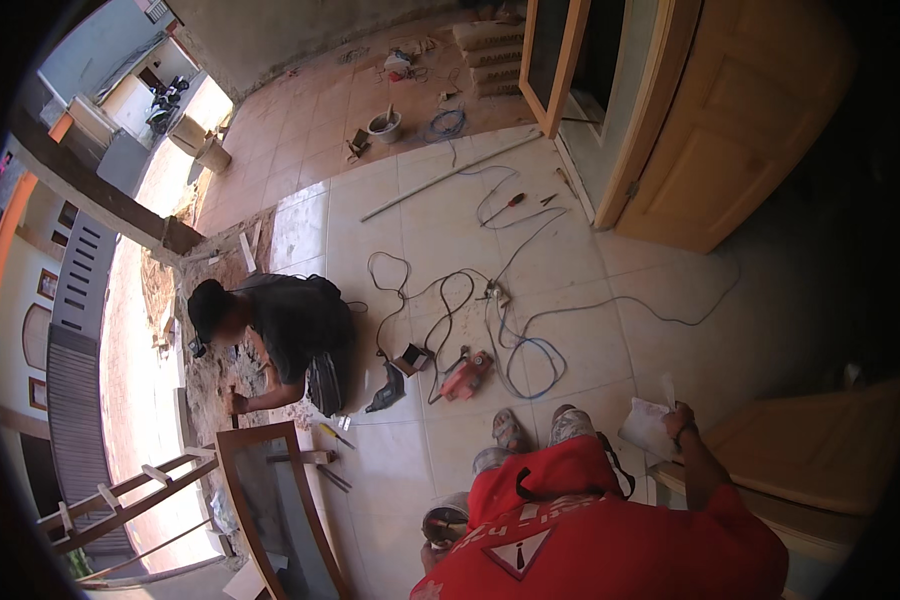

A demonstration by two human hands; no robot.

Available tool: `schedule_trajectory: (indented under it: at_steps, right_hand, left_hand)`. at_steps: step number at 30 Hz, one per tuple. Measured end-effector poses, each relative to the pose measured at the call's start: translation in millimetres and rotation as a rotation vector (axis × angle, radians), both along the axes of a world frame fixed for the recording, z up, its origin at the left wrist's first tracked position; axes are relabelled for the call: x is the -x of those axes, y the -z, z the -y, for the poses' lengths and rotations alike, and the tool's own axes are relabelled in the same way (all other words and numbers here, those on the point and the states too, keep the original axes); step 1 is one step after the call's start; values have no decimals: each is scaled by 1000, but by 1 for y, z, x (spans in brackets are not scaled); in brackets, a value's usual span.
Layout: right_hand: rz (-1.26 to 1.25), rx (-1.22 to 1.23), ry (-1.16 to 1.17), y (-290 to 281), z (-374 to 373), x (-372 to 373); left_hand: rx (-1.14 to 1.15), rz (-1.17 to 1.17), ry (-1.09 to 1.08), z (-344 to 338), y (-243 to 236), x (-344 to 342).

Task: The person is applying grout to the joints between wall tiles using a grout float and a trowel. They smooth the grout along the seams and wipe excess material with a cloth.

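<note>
At the lower middle, my left hand (433,556) is closed on the side of a small round container (444,522). Something dark and reddish shows inside it, too small to name. My right arm reaches out to the right, and my right hand (681,419) is closed, a wristband below it. A thin whitish strip (669,390) sticks up from its fingers. Just left of that hand is a pale flat sheet (646,428); whether the hand touches it I cannot tell. A wooden panel (820,450) lies to the right of my arm.
A co-worker (290,330) crouches at left, one hand on a tool at the broken floor edge. A drill (385,388), a red power tool (467,376), tangled cables (530,345) and a yellow-handled screwdriver (336,435) lie on the tiles. A framed pane (275,510) leans lower left; a wooden door (725,120) stands open.
</note>
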State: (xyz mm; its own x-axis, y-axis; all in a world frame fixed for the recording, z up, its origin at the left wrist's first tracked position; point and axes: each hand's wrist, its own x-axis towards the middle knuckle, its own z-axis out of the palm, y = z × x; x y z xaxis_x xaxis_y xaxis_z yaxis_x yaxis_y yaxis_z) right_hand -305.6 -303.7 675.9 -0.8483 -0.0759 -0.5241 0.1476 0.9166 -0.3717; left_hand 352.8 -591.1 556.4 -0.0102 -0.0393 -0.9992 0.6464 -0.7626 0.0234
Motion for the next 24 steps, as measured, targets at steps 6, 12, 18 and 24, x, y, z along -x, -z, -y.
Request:
schedule_trajectory:
  at_steps: [6, 12, 18, 24]
  right_hand:
    - [73, -59, 181, 25, 1, 26]
    - [85, -49, 310, 40, 46, 85]
    - [61, -123, 293, 56, 93, 226]
    - [107, -219, 49, 32, 197, 405]
  left_hand:
    - [-27, 27, 154, 101, -14, 77]
    - [-7, -34, -67, 188, -20, 174]
    - [55, 25, -68, 252, -26, 292]
    - [-4, 303, -174, 292, -76, 404]
